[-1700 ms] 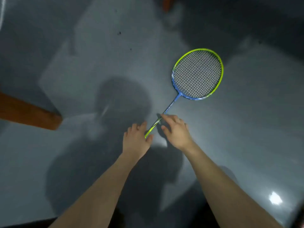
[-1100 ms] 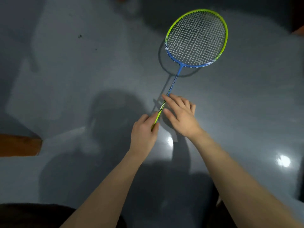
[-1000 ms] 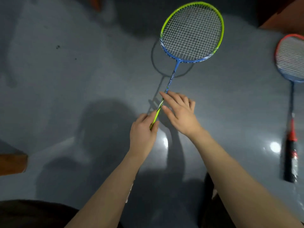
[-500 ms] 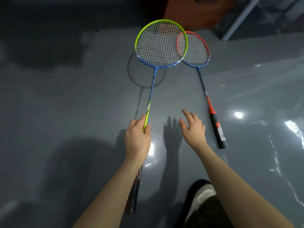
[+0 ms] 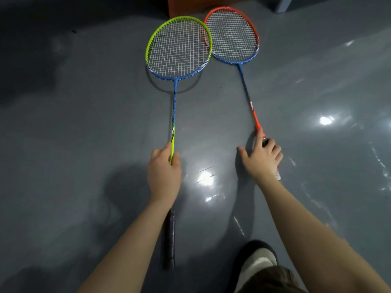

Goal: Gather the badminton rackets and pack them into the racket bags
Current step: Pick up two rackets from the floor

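My left hand (image 5: 164, 174) grips the shaft of the green-and-blue racket (image 5: 178, 47), which is held just above the grey floor; its black handle runs back under my forearm. The red-and-blue racket (image 5: 232, 37) lies on the floor to the right, and the green head overlaps its left rim. My right hand (image 5: 261, 159) is on the top of the red racket's black handle. Its index finger lies along the orange shaft, the other fingers curl over the handle, and the thumb is spread to the left. No racket bag is in view.
The glossy grey floor (image 5: 84, 123) shows light glare. A brown wooden piece of furniture (image 5: 190, 5) stands just beyond the racket heads, with a grey leg (image 5: 283, 3) at the top right. My shoe (image 5: 257, 259) is at the bottom right.
My right hand let go of the green racket's shaft, moved right and came down on the red racket's handle. My left hand carried the green racket over beside the red one.
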`<move>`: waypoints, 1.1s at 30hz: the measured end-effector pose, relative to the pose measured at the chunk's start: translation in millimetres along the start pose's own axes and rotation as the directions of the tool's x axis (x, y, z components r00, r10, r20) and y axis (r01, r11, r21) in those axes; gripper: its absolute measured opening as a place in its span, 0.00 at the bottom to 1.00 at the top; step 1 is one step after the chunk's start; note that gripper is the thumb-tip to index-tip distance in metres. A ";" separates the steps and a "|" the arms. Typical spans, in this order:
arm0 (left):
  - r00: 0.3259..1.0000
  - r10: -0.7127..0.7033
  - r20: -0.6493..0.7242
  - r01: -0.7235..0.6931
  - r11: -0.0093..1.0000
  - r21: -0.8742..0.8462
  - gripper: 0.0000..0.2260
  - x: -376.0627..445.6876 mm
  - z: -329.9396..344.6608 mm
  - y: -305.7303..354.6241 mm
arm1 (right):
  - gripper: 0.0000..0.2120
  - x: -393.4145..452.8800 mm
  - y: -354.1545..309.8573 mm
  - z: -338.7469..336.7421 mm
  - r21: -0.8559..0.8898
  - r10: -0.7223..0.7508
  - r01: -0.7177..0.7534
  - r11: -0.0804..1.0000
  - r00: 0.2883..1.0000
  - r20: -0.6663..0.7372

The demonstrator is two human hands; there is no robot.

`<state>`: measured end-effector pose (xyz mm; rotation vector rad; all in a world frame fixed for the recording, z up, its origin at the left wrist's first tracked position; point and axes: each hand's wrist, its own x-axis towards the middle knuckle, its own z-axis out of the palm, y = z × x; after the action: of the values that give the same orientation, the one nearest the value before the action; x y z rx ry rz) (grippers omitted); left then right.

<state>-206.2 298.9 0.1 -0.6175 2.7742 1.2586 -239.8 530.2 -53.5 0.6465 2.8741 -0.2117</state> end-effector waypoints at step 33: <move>0.975 0.098 -0.202 -0.119 0.988 -0.095 0.17 -136.4 -438.4 263.9 | 0.26 -322.1 -187.8 -460.0 0.702 -0.127 0.116 0.703 0.991 -0.037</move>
<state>-120.3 182.3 509.5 -0.6377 2.9518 1.4510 -105.2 313.0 480.6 0.5401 2.7557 -1.3822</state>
